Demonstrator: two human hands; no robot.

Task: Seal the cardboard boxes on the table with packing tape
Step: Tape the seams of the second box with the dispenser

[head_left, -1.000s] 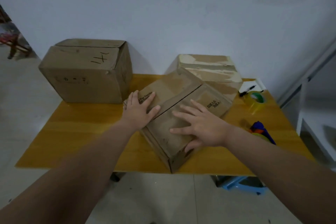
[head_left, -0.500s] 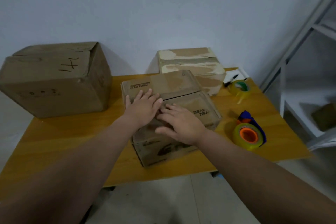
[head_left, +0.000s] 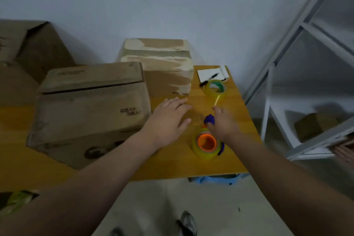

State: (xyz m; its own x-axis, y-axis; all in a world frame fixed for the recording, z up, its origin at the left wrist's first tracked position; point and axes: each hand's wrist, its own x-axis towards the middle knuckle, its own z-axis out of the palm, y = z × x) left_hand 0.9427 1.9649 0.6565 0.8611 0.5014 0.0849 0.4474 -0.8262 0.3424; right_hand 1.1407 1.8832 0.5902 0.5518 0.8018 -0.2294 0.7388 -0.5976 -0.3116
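Note:
A closed cardboard box (head_left: 92, 113) lies on the wooden table (head_left: 220, 163), its top flaps meeting at a seam. Behind it stands a smaller box (head_left: 162, 59) with pale tape residue. A large box (head_left: 28, 50) fills the far left. The tape dispenser (head_left: 206, 144), a yellowish roll on an orange core with a blue handle, rests on the table right of the near box. My right hand (head_left: 225, 123) lies over its blue handle; the grip is hidden. My left hand (head_left: 168, 119) hovers flat, fingers spread, just right of the near box.
A loose roll of clear tape (head_left: 216, 88) and a white paper with a black pen (head_left: 210, 75) sit at the table's back right corner. A white metal shelf frame (head_left: 287, 63) stands close on the right. A blue stool (head_left: 214, 180) is under the table edge.
Both hands left the near box's top and moved right. The right hand reached the tape dispenser's handle and the left hand came off past the box's right edge. The view swung right.

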